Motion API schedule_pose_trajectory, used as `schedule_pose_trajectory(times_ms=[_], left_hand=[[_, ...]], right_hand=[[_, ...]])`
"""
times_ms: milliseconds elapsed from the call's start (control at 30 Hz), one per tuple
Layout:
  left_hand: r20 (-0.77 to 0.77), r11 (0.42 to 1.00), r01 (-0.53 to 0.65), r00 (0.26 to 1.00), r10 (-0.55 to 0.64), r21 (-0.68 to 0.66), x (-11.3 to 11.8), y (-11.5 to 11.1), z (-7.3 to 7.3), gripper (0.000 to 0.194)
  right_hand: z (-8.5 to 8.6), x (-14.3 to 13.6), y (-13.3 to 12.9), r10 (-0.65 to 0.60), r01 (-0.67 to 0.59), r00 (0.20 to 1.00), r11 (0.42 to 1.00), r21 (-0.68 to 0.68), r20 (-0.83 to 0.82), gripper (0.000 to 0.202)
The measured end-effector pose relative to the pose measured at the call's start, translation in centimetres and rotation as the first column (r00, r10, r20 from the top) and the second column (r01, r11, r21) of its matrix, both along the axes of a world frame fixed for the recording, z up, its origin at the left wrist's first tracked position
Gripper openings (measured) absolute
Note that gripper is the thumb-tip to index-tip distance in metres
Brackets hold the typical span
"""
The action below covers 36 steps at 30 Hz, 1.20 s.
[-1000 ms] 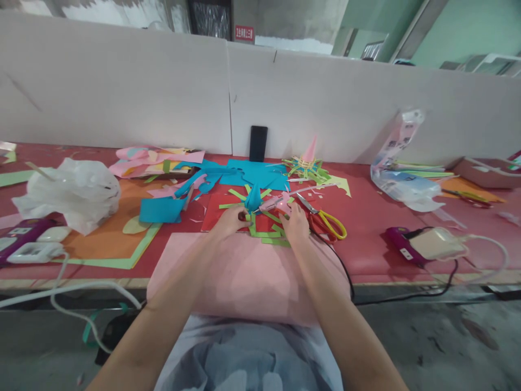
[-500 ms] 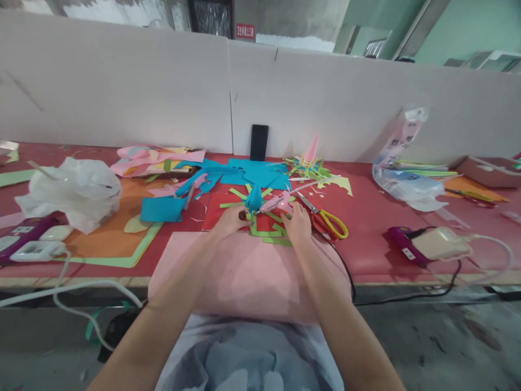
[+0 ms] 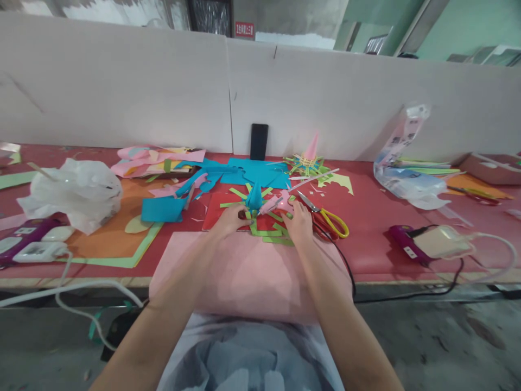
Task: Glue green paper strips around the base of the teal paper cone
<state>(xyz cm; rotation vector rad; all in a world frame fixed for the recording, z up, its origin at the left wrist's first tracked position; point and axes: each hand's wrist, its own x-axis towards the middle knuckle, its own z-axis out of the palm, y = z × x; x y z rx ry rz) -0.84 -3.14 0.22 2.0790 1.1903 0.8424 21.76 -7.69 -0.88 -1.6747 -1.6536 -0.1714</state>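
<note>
Since a second ago, the pink glue gun point(image 3: 280, 204) has tipped: the pale stick point(image 3: 316, 178) coming out of its rear slants up more steeply, with its free end higher. That stick now crosses in front of the green fringe point(image 3: 324, 177) around the farther pink cone point(image 3: 311, 147), where it earlier passed nearer the viewer, and more of the small paper scraps point(image 3: 318, 189) shows beneath it. The right hand point(image 3: 300, 221), its grip on the gun, has shifted slightly rightward. The whole view has drifted a little too.
</note>
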Motion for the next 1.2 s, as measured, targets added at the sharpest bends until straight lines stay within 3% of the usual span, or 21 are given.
schedule_pose_trajectory(times_ms=[367, 600, 733, 833, 1033, 1133, 1200], left_hand=[[0.087, 0.998, -0.013, 0.996, 0.018, -0.066, 0.0, 0.1, -0.1, 0.021], [0.085, 0.999, 0.029, 0.996, -0.026, -0.033, 0.5, -0.3, 0.6, 0.023], [0.09, 0.999, 0.051, 0.995, -0.05, -0.008, 0.7, -0.5, 0.6, 0.021], [0.086, 0.998, 0.058, 0.995, -0.059, 0.01, 0.8, -0.6, 0.7, 0.021], [0.073, 0.998, 0.057, 0.996, -0.057, 0.003, 0.8, -0.7, 0.8, 0.023], [0.07, 0.999, 0.048, 0.996, -0.048, 0.004, 0.8, -0.7, 0.7, 0.022], [0.06, 0.999, 0.044, 0.997, -0.044, 0.015, 0.8, -0.5, 0.5, 0.022]], right_hand=[[0.0, 0.3, 0.2, 0.031, -0.032, 0.99, 0.999, -0.003, -0.14, 0.029], [0.2, 0.9, 0.1, -0.155, 0.159, 0.953, 0.987, -0.008, -0.261, 0.042], [0.6, 1.4, -0.3, -0.312, 0.328, 0.895, 0.945, -0.001, -0.318, 0.045], [0.9, 1.7, -0.6, -0.362, 0.389, 0.865, 0.921, 0.01, -0.348, 0.046], [0.6, 2.1, -0.9, -0.407, 0.441, 0.874, 0.894, 0.079, -0.265, 0.054], [0.8, 1.9, -1.0, -0.449, 0.478, 0.872, 0.866, 0.148, -0.193, 0.046], [1.1, 1.4, -1.0, -0.392, 0.425, 0.901, 0.884, 0.196, -0.185, 0.035]])
